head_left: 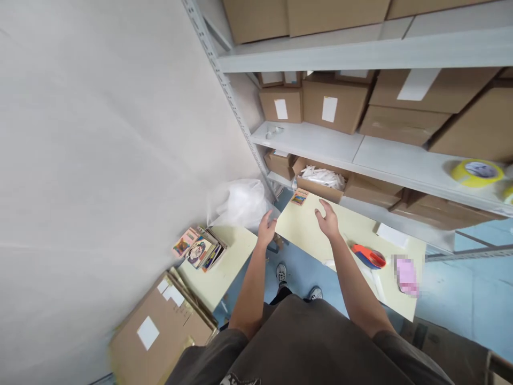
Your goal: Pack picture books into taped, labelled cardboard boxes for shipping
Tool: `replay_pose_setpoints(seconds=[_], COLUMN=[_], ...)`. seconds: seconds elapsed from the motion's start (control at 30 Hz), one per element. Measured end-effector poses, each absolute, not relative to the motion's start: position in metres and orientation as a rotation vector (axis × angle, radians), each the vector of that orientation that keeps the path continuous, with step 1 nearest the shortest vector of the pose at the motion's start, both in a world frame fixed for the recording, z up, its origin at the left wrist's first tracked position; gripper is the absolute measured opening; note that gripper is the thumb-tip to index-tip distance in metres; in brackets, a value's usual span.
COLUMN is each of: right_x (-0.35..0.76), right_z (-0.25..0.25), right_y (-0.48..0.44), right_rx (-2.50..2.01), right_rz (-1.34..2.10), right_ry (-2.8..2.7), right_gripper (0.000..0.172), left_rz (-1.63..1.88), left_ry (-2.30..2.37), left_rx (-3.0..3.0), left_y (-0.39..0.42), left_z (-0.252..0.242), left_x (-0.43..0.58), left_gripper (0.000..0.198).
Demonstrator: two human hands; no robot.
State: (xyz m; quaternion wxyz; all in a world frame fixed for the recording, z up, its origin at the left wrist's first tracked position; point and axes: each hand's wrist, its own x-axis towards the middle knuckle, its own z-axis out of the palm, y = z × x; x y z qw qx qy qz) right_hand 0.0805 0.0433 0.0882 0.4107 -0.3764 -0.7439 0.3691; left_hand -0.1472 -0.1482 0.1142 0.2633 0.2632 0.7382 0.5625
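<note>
My left hand [266, 229] hangs in the air over the gap between two pale yellow tables, fingers apart and holding nothing. Above the right table [296, 219] my right hand [327, 218] is raised, thumb and fingers spread, also with nothing in it. A small colourful picture card [300, 197] lies at that table's far left corner. Nearer my right forearm rests a red and blue tool [368, 256] whose kind I cannot make out. On the left table [236, 251] sits a stack of illustrated cards or booklets [202, 249].
Grey shelves [312, 141] with cardboard boxes [334, 104] stand ahead. One open box [320, 179] holds white strips. Yellow tape [476, 172] lies on a shelf. A white plastic bag [244, 203] is by the wall. Flattened cardboard [160, 331] leans at lower left. A pink item [406, 275] is blurred.
</note>
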Motion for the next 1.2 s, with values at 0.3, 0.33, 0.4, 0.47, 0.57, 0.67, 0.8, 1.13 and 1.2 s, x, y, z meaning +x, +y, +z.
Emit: replay_pose_setpoints(seconds=[0.3,0.33,0.4,0.47,0.57,0.67,0.8,1.13,1.2], right_x=[-0.1,-0.121,-0.16,-0.196,-0.247,-0.292,-0.342,-0.393,-0.397], right_z=[0.087,0.088,0.088,0.086,0.076,0.056,0.015,-0.057,-0.06], right_y=[0.002,-0.002,-0.008,-0.01,-0.006,-0.004,-0.008,-0.006,-0.008], right_rx=[-0.707,-0.687,-0.661,-0.657,-0.665,-0.708,-0.818,-0.929,-0.983], right_rz=[1.121,1.14,1.161,1.148,1.112,1.133,1.281,1.519,1.575], right_ry=[-2.074,-2.097,-2.136,-2.169,-2.222,-2.275,-2.344,-2.428,-2.378], right_gripper=[0.056,0.056,0.055,0.054,0.053,0.052,0.057,0.062,0.06], left_rz=[1.757,1.774,1.798,1.806,1.765,1.642,1.417,1.19,1.213], left_ry=[2.145,2.178,2.233,2.25,2.226,2.217,2.25,2.172,2.126], left_rx=[0.496,0.489,0.473,0.452,0.429,0.393,0.337,0.366,0.337], left_y=[-0.23,-0.238,-0.247,-0.248,-0.233,-0.209,-0.179,-0.125,-0.124], left_z=[0.099,0.097,0.092,0.083,0.064,0.039,0.004,-0.048,-0.049], left_x=[-0.265,-0.285,-0.325,-0.365,-0.421,-0.464,-0.495,-0.522,-0.521], left_gripper=[0.049,0.047,0.045,0.043,0.042,0.043,0.046,0.053,0.036])
